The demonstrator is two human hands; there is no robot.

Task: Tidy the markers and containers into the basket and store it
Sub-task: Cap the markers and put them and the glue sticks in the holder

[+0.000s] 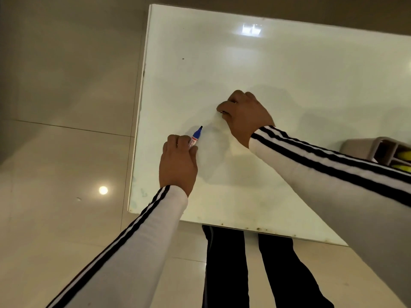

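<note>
At the near-left part of the white table (289, 74), the left hand (178, 161) grips a blue marker (196, 135) with the fingers curled round its barrel. The marker's dark tip is bare and no cap is seen on it. Its long axis runs from the left fist up and to the right, so the tip points toward the right hand (244, 114), which sits near it, further across the table, without touching it. The right hand rests on the tabletop with the fingers folded under. Whether it pinches something small, such as a cap, or nothing at all cannot be told, since the fingertips are hidden. The basket (378, 150) stands at the far right edge of the view, partly cut off, with yellow items (403, 155) showing in its compartments. It lies well apart from the marker, and the right forearm crosses the table between the two. The right hand is thus the nearer to the basket, while the left alone holds the marker. By this layout, the marker probably needs capping first. It must then travel rightward, either passed to the right hand or carried round that arm.
</note>
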